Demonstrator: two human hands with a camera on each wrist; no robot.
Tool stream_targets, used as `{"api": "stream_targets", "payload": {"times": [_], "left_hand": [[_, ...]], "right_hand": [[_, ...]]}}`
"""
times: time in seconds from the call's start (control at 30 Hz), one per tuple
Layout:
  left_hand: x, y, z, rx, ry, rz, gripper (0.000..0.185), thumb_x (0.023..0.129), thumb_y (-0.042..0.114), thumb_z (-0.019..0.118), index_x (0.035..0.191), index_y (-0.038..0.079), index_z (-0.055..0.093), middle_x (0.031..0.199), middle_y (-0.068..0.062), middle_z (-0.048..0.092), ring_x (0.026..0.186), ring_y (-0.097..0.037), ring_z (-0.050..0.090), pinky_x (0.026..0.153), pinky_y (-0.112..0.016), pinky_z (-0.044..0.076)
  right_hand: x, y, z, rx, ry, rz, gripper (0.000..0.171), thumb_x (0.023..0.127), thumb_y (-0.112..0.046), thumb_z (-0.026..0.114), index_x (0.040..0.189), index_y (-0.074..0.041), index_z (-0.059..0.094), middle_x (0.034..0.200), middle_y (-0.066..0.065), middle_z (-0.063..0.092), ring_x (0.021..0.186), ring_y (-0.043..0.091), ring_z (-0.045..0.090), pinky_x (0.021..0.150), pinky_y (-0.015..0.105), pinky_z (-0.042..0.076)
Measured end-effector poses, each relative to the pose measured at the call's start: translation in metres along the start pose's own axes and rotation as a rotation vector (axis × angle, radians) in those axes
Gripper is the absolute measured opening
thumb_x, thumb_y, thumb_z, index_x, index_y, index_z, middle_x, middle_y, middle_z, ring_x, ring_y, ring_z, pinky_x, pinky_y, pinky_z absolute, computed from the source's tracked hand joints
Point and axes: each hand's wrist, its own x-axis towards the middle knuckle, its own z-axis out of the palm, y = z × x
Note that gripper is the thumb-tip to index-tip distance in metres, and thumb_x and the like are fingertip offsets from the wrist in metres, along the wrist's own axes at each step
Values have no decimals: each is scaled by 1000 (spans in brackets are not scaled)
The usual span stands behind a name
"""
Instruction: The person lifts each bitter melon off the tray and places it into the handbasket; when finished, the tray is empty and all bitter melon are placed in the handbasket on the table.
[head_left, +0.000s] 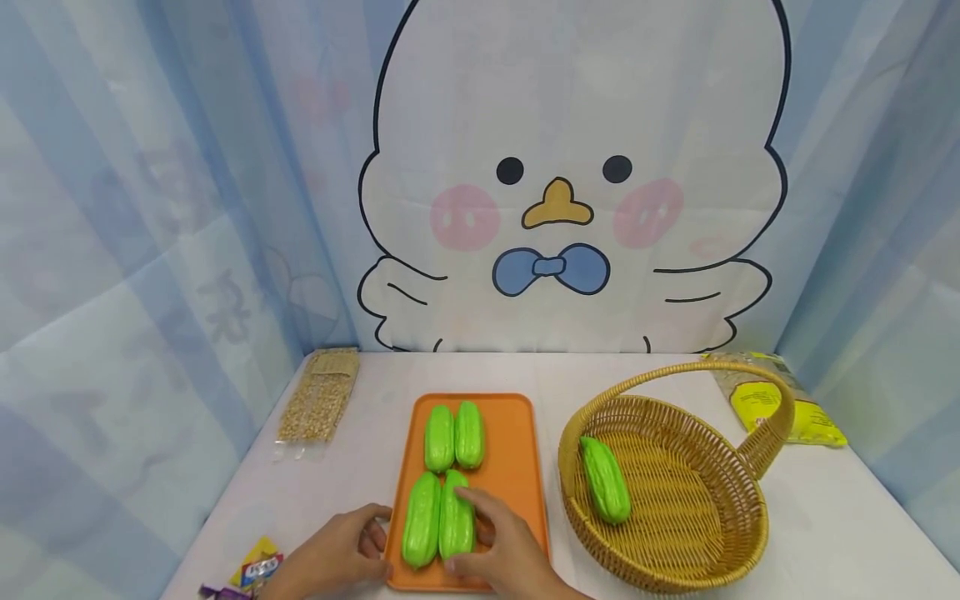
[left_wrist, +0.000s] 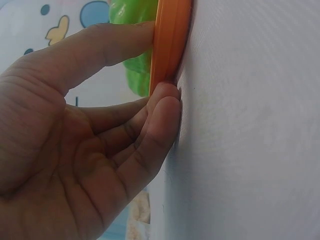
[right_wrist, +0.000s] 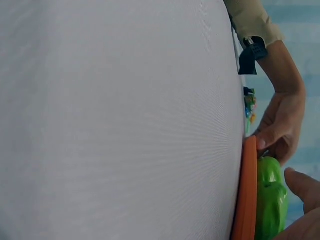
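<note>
Several glossy green bitter melons lie in pairs on an orange tray (head_left: 510, 492) in the head view. My left hand (head_left: 341, 546) pinches the tray's left rim; in the left wrist view the thumb (left_wrist: 115, 45) rests on the rim and the fingertips (left_wrist: 167, 112) meet its outer side near the table. My right hand (head_left: 506, 542) is curled round the near right bitter melon (head_left: 456, 521), forefinger toward its far end and thumb by its near end. Its neighbour (head_left: 422, 521) lies close on the left. Another bitter melon (head_left: 606, 479) leans inside a wicker basket (head_left: 738, 508).
The basket, with its tall arched handle (head_left: 765, 383), stands right of the tray. A bag of grain (head_left: 318, 396) lies at the back left, a yellow packet (head_left: 787, 408) at the back right. Small colourful wrappers (head_left: 258, 567) sit beside my left wrist. Curtains (head_left: 150, 333) bound the table.
</note>
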Motion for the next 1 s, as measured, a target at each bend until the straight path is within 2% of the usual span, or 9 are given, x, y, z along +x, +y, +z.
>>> {"api": "stream_targets", "payload": {"times": [0.33, 0.7, 1.0], "left_hand": [[1, -1, 0, 6, -1, -2, 66, 77, 9, 79, 131, -14, 49, 87, -4, 58, 75, -20, 57, 64, -27, 49], [3, -4, 0, 10, 3, -16, 68, 77, 12, 81, 131, -13, 49, 86, -3, 58, 75, -19, 58, 64, -28, 49], [3, -3, 0, 1, 0, -14, 67, 77, 11, 81, 130, -14, 49, 86, -3, 58, 75, -20, 57, 63, -28, 49]], "right_hand": [[0, 1, 3, 77, 1, -32, 83, 74, -3, 85, 146, -16, 47, 157, 27, 20, 128, 43, 46, 86, 31, 52], [0, 2, 6, 56, 61, 1, 83, 71, -5, 86, 145, -17, 49, 151, 26, 32, 121, 43, 52, 83, 33, 54], [-1, 3, 4, 32, 90, 20, 77, 72, -9, 88, 141, -16, 54, 145, 23, 41, 113, 34, 59, 80, 33, 55]]}}
